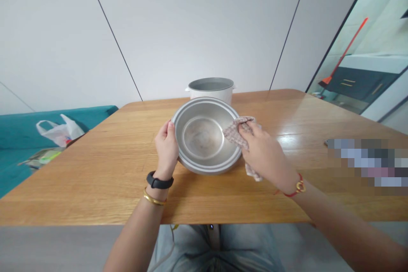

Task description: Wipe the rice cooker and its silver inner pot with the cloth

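Left hand grips rim of steel pot; right hand pinches checked cloth against rim; white cooker behind.

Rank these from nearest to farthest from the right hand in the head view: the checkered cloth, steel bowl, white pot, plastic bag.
From the right hand:
1. Checkered cloth: gripped in that hand.
2. Steel bowl: just left of the hand, mid-table.
3. White pot: behind the bowl, at the table's far side.
4. Plastic bag: far left, off the table.

Steel pot tilted between left hand and right hand, checked cloth apparently on its rim
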A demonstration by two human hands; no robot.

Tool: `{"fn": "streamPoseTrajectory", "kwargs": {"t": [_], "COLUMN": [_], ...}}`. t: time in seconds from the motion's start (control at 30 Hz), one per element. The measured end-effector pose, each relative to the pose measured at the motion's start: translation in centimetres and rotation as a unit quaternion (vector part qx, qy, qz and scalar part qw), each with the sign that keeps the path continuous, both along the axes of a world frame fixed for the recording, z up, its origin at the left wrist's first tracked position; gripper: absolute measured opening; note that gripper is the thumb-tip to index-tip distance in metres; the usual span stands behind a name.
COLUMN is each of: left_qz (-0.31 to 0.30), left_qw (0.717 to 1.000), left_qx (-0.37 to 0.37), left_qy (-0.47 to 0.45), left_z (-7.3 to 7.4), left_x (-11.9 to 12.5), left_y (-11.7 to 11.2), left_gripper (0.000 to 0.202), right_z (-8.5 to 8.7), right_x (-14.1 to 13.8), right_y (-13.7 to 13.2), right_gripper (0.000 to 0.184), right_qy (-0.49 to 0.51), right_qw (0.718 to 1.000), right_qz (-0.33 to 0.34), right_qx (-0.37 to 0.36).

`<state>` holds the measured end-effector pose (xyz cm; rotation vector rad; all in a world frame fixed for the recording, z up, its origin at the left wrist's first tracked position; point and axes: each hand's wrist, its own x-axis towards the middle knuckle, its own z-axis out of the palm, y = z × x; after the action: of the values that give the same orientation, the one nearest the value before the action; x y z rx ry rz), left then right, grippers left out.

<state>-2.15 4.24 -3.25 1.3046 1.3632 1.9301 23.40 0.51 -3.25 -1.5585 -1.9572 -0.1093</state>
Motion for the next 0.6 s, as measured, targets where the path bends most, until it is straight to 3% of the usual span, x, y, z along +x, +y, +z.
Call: {"fn": "streamPoseTrajectory", "kwargs": {"t": [0.07,0.17,0.23,0.3,0.37,0.43,0.53,0.6], "left_qz": [0.009,0.003,0.005,-0.007,-0.025,-0.001,0.082,0.033], "left_qw": [1.0,0.999,1.0,0.99,0.946,0.877,0.778,0.702], "left_qx": [-0.007,-0.002,0.01,0.015,0.008,0.013,0.093,0.167], "left_qy": [-0.028,-0.038,0.014,0.144,0.324,0.48,0.615,0.691], "left_z": [-0.4,-1.0,-1.3,-1.6,-1.7,-1.4,-0.3,0.6], "left_x": [-0.1,0.1,0.2,0.2,0.0,-0.4,-1.1,-1.7], "left_y": [0.2,0.0,-0.9,-2.4,-4.3,-5.9,-7.0,-6.9], "left_gripper": [0.036,0.042,0.053,0.078,0.107,0.114,0.078,0.044], "right_z": [-1.4,-2.8,-3.2,-3.2,-3.1,-3.3,-3.8,-3.9], "right_x": [0.3,-0.5,-1.2,-1.6,-1.4,-0.9,-0.3,-0.2], "right_y": [0.2,1.3,2.0,2.7,3.3,3.5,3.5,3.2], "right_gripper": [0.039,0.039,0.035,0.031,0.031,0.032,0.031,0.03], "right_qy": [0.204,0.501,0.603,0.648,0.668,0.673,0.663,0.66], "right_qw": [0.977,0.857,0.785,0.748,0.729,0.724,0.734,0.738], "right_qz": [0.039,0.008,-0.03,-0.046,-0.046,-0.044,-0.046,-0.045], "right_qx": [-0.049,-0.119,-0.135,-0.139,-0.143,-0.144,-0.138,-0.133]}}
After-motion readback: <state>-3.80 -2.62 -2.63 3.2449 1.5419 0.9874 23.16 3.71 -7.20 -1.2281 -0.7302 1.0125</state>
